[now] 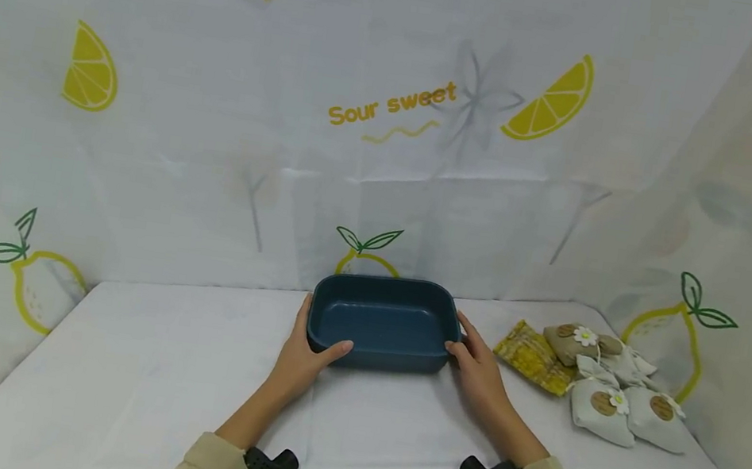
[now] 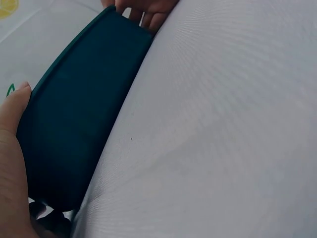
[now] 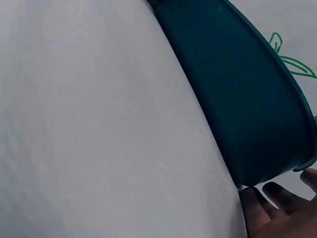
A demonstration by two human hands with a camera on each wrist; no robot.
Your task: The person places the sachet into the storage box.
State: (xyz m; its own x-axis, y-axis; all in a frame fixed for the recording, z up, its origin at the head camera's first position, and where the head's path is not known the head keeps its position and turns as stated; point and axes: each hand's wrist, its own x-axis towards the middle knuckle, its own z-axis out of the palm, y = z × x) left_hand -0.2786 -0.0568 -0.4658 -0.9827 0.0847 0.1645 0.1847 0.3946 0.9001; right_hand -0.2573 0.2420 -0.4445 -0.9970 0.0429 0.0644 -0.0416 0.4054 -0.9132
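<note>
A dark blue rectangular storage bin (image 1: 380, 330) with rounded corners stands on the white-covered table near the back wall, and nothing shows inside it. My left hand (image 1: 301, 359) holds its left end, thumb at the front rim and fingers round the side. At the opposite end my right hand (image 1: 478, 369) grips the bin, its thumb by the front right corner. The left wrist view shows the bin's outer wall (image 2: 84, 104) beside the left thumb (image 2: 15, 109). Seen from the right wrist, the right fingers (image 3: 285, 198) lie at the bin's lower end.
Right of the bin lie a yellow patterned packet (image 1: 535, 357), a brown pouch (image 1: 572, 342) and several white drawstring pouches (image 1: 600, 410) with flower trims. A white cloth printed with lemons (image 1: 364, 265) hangs behind the table (image 1: 184, 368).
</note>
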